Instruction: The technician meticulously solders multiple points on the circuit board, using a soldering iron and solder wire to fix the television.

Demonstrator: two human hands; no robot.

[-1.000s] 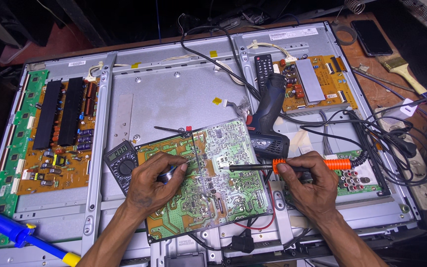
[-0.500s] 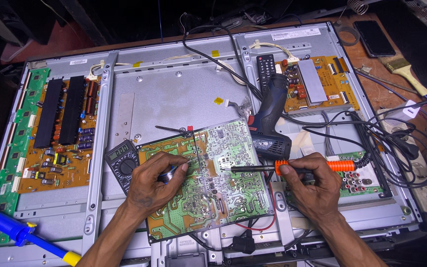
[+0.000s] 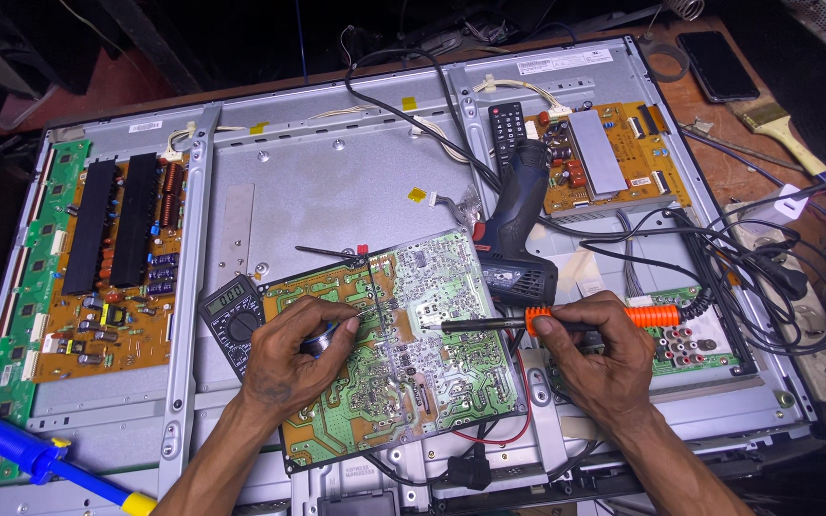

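A green circuit board [image 3: 413, 382] lies solder side up on the grey metal back of a flat panel [image 3: 336, 191]. My right hand [image 3: 604, 358] grips a soldering iron with an orange handle [image 3: 614, 317]; its dark tip reaches left onto the board's middle. My left hand [image 3: 293, 358] rests on the board's left part and pinches a small coil of solder wire [image 3: 322, 336], its fingertips near the iron's tip.
A digital multimeter [image 3: 231, 320] lies left of the board, a black hot-air gun [image 3: 513, 239] behind it. An orange power board [image 3: 112, 268] sits at the left, another [image 3: 604, 158] at the back right. A blue-and-yellow desoldering pump [image 3: 40, 459] lies front left. Tangled cables [image 3: 767, 268] crowd the right.
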